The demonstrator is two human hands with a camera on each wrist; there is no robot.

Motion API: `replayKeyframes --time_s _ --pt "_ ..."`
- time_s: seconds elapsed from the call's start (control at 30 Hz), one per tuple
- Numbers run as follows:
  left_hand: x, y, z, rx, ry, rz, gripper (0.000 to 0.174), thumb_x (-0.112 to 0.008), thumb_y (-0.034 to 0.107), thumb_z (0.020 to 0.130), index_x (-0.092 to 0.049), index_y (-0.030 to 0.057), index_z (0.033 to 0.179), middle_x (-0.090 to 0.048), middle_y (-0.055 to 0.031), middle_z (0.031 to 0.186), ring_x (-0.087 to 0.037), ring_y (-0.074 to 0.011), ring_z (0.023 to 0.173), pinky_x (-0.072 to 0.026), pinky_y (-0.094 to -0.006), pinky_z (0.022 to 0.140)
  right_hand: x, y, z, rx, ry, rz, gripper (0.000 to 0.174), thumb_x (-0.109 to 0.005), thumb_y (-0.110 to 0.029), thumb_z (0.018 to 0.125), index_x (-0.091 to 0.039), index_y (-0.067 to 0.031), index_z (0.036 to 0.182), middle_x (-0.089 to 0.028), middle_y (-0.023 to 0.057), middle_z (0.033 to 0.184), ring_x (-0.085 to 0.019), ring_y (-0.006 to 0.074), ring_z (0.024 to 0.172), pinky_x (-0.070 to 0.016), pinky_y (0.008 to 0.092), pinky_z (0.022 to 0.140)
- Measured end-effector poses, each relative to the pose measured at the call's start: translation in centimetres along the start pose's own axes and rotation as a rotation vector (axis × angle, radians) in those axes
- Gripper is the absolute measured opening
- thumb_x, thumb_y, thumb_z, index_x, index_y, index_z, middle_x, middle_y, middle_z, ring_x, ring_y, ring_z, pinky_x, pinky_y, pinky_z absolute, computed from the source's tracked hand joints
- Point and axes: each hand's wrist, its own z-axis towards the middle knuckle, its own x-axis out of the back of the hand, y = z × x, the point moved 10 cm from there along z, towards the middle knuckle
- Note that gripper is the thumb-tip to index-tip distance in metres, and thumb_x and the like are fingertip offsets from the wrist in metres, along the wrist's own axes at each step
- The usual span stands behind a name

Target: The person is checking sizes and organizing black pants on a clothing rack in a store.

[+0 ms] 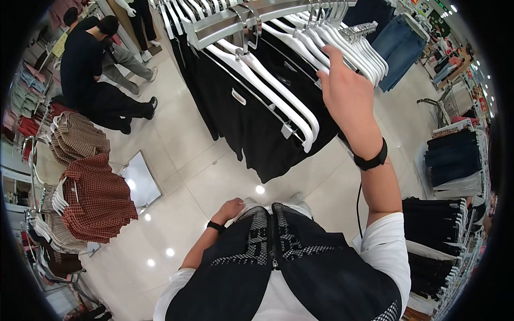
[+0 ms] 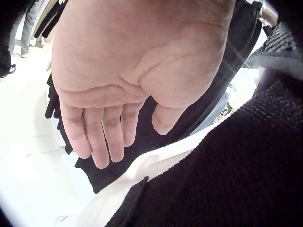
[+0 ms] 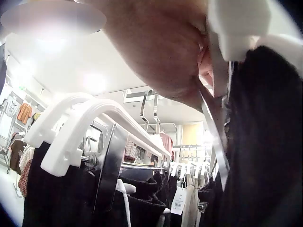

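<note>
My right hand (image 1: 348, 99) is raised at the clothes rack, with its index finger extended towards a tightly packed row of white hangers (image 1: 377, 67). In the right wrist view, its palm side (image 3: 156, 47) is close beside a hanger clip and dark cloth, which partly hide the fingers. Left of this hand, a pair of white hangers (image 1: 312, 127) carries black garments (image 1: 262, 147) with small tags. My left hand (image 1: 232, 208) hangs low by my waist; its palm (image 2: 137, 66) and loosely straight fingers hold nothing.
The metal rail (image 1: 219, 25) runs above the hangers. Checked shirts (image 1: 96, 198) hang at left, near a person in black (image 1: 80, 59). Blue jeans (image 1: 399, 45) hang beyond the rack, and more dark clothes (image 1: 433, 227) line the right side. Pale tiles (image 1: 187, 171) cover the floor.
</note>
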Motion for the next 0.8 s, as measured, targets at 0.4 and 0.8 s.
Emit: replayKeyframes --time_s 0.4,0.8 --pt "0.6 5.3 2.5 -0.06 0.058 0.024 0.039 -0.059 0.038 0.093 -0.067 0.0058 0.114 -0.072 -0.0202 0.1 -0.068 -0.0374 0.097 -0.0537 -0.0443 0.089 2.0 -4.2 -3.9 0.137 -0.146 0.596 0.045 -0.066 -0.014 0.088 -0.053 -0.0004 0.129 -0.064 0.0143 0.086 -0.063 0.0311 0.076 -0.0497 0.0402 0.069" --pt "-9.0 -5.7 2.0 0.24 0.272 -0.149 0.025 -0.058 0.025 0.091 -0.07 0.0036 0.096 -0.07 -0.0224 0.094 -0.066 -0.0407 0.094 -0.0533 -0.0462 0.083 0.6 -2.2 -4.1 0.347 -0.063 0.558 0.054 -0.067 -0.013 0.088 -0.046 0.001 0.136 -0.055 0.0084 0.081 -0.06 0.0221 0.071 -0.0504 0.0328 0.058"
